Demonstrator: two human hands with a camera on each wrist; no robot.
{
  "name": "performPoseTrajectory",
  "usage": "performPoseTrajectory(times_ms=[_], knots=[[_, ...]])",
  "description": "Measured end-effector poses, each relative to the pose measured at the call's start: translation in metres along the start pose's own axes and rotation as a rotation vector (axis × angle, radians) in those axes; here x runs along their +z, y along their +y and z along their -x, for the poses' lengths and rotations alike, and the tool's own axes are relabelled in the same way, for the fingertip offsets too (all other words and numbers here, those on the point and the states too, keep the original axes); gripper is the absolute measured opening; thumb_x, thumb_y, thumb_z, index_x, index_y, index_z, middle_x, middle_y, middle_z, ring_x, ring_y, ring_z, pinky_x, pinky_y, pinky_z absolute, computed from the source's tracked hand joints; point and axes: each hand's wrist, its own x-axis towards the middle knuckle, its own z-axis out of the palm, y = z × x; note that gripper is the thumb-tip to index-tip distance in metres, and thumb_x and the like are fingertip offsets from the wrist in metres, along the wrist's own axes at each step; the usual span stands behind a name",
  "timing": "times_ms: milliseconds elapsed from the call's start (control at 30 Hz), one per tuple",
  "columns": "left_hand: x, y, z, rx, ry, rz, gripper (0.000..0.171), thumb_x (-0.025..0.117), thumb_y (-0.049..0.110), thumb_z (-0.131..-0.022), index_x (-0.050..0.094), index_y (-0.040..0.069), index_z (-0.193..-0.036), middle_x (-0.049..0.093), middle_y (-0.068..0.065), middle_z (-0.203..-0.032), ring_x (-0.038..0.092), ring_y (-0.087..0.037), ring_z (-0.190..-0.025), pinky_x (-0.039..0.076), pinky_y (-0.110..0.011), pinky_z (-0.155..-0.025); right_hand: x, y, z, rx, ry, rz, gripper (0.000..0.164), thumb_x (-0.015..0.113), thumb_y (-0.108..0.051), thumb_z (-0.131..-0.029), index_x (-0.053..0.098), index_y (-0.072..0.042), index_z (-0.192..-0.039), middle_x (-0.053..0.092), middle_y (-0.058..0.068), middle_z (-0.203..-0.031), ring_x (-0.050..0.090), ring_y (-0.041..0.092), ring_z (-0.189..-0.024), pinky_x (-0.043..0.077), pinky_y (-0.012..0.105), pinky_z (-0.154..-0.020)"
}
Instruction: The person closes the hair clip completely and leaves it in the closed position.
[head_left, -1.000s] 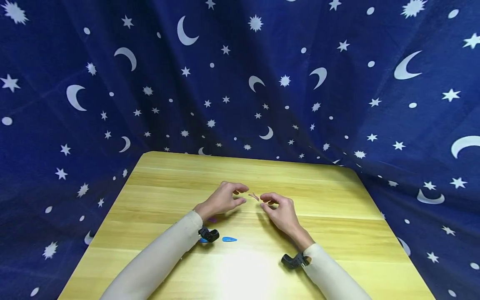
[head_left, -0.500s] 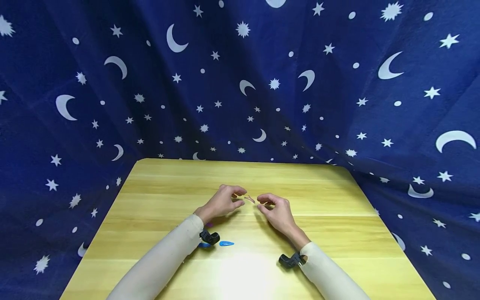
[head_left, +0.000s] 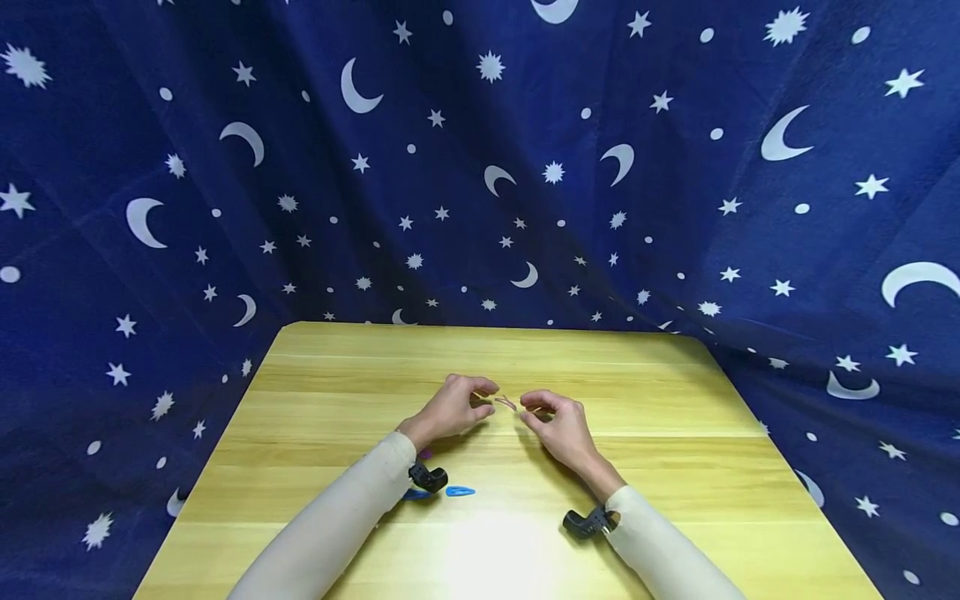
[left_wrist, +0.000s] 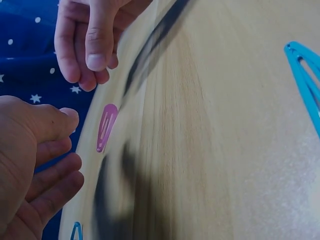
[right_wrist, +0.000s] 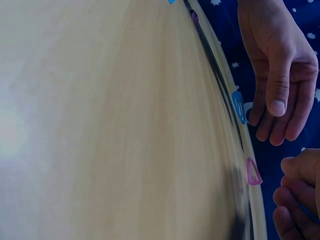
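Observation:
A pink snap hair clip [left_wrist: 107, 127] lies on the table between the two hands. To its left is my left hand [head_left: 450, 406], fingers loosely curved and thumb apart, holding nothing. My right hand [head_left: 558, 425] faces it from the other side with bent, relaxed fingers, also free of any object. Both sets of fingertips are close to the clip without gripping it. In the right wrist view, the pink clip [right_wrist: 253, 171] appears beside the right fingertips, and a blue hair clip [right_wrist: 238, 106] lies beside the left hand's fingers; the left hand hides that blue clip in the head view.
Nearer the body lie a blue hair clip [head_left: 461, 492] and another blue clip [head_left: 416, 494], partly covered by the left wrist camera [head_left: 429, 477]. A purple clip [head_left: 426, 454] peeks out beside the left forearm. Behind the wooden table [head_left: 600, 367] hangs a blue star-and-moon curtain [head_left: 450, 167].
The head view has tilted up slightly, so the table sits lower in it. Both hands stay on either side of the pink clip, with almost no movement.

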Motion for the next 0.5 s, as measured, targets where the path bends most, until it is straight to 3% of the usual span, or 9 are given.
performPoseTrajectory(times_ms=[500], knots=[[0.0018,-0.0023,-0.0076,-0.025,0.023,-0.041,0.035,0.079,0.01,-0.101,0.074,0.003,-0.135,0.078,-0.012,-0.133,0.078,-0.025,-0.115,0.064,-0.038,-0.102,0.0057,0.0043,-0.0073,0.043,-0.018,0.004,0.023,0.086,-0.002,-0.092,0.081,-0.004,-0.114,0.084,0.009,-0.107,0.08,0.024,-0.094,0.068,0.035,-0.086]])
